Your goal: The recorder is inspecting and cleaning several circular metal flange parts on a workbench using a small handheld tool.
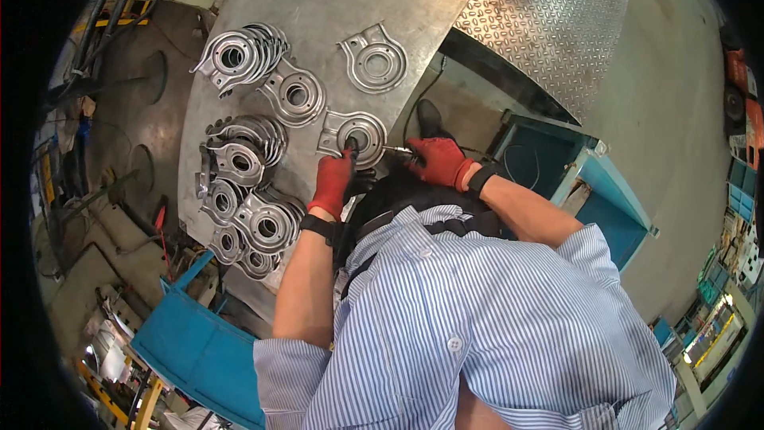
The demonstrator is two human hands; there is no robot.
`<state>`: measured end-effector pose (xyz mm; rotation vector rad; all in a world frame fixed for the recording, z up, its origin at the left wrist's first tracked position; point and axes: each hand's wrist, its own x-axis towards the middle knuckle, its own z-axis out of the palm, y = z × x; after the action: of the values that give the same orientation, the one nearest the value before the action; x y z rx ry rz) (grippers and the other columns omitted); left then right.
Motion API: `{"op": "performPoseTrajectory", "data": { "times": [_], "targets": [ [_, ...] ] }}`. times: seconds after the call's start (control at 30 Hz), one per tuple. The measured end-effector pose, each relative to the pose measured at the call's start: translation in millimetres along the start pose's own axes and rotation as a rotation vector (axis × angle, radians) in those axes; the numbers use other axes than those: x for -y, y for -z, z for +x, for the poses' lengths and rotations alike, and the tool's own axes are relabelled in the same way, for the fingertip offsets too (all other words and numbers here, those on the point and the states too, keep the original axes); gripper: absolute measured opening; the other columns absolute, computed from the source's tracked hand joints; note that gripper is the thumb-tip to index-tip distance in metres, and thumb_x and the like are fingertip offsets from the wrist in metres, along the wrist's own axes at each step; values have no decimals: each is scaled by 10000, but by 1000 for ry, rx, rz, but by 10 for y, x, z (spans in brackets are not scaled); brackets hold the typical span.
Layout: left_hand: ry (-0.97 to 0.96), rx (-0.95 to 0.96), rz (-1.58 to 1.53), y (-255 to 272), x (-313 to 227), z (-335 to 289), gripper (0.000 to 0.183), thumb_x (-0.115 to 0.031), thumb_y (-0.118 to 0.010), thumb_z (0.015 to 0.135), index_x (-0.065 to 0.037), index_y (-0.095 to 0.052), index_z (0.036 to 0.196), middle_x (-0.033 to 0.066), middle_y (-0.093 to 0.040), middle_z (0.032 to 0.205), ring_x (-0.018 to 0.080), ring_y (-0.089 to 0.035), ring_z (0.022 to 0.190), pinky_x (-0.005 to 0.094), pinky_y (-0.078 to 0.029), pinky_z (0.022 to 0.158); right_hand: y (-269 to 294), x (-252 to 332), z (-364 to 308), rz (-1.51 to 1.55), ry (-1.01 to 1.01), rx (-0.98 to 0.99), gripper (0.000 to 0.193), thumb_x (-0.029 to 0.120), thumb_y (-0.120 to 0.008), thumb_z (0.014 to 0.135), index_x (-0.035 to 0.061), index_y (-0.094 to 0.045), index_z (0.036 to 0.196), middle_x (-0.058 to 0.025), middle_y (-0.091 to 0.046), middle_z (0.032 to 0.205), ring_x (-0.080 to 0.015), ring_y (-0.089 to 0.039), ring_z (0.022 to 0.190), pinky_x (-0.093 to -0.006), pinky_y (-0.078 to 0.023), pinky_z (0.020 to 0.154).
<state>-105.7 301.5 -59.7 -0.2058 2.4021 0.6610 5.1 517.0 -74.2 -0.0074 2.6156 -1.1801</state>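
Observation:
My left hand [338, 177], in a red glove with dark fingers, grips a round stamped metal bracket [372, 125] at the table's near right edge. One finger or the thumb lies over the bracket's centre hole; the other fingers are partly hidden. My right hand [439, 163], gloved the same way, is closed around a slim tool with a thin metal shaft [395, 149]. The shaft points left and its tip is at the bracket's right rim; whether they touch, I cannot tell. The tool's body is mostly hidden in the glove.
Another bracket [376, 60] lies flat farther off, and one [294, 94] leans by a stacked row [239, 54]. More overlapping brackets [267, 223] cover the left side of the metal table [310, 0]. A blue metal cart [609, 207] stands right, a blue panel [199, 350] lower left.

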Motion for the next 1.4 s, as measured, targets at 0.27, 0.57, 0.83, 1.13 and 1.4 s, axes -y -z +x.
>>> {"op": "performPoseTrajectory", "data": {
  "times": [0.27, 0.57, 0.83, 1.13, 1.4],
  "targets": [
    [-15, 39, -170, 219, -112, -156, 467, -380, -583, 857, 80, -603, 778, 243, -606, 696, 354, -614, 678, 421, -454, 597, 221, -69, -65, 39, -56, -252, 397, 303, -628, 767, 55, -543, 1064, -194, -622, 850, -374, -599, 819, -447, -466, 701],
    [-72, 19, -237, 1107, 31, 40, 335, -320, -594, 878, 5, -608, 798, 16, -546, 689, 90, -441, 605, 285, -374, 527, 436, -185, -296, 62, -162, -336, 380, 282, -624, 784, 68, -542, 1088, -183, -631, 905, -370, -598, 844, -446, -467, 714],
    [-239, -346, 178, 1380, -965, -103, 438, -420, -573, 853, 11, -617, 921, 223, -629, 867, 386, -590, 824, 428, -437, 684, 507, -470, -343, 57, -154, -410, 373, 276, -619, 774, 62, -542, 1070, -198, -623, 867, -387, -591, 822, -457, -463, 696],
    [-524, -331, 476, 94, -1407, 364, 448, -365, -520, 869, 59, -528, 1015, 260, -627, 875, 405, -608, 854, 451, -482, 749, 781, -501, -311, 33, -234, -323, 370, 306, -595, 793, 41, -536, 1044, -210, -620, 858, -394, -585, 830, -469, -456, 693],
    [-592, -270, 575, 99, -1235, 633, 326, -283, -556, 834, 30, -536, 925, 239, -632, 829, 392, -620, 810, 456, -485, 716, 903, -410, -224, 47, -245, -181, 462, 286, -610, 789, 17, -527, 1156, -229, -621, 944, -385, -586, 895, -419, -459, 788]
  ]
}}
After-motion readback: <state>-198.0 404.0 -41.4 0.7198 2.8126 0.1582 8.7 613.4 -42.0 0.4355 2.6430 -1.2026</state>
